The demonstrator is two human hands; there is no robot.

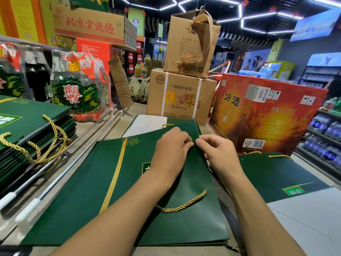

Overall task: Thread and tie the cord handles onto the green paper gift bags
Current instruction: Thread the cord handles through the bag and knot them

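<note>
Green bag (88,191) flat at centre, gold cord (182,205) lying across it at 6 o'clock from the hands; left hand (171,146) and right hand (215,152) both pinch the bag's 12 o'clock edge.

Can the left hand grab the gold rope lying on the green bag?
Probably yes. The cord lies in the open on the bag, with nothing on top of it. The left hand is pinching the bag's edge, so it would have to let go first.
</note>
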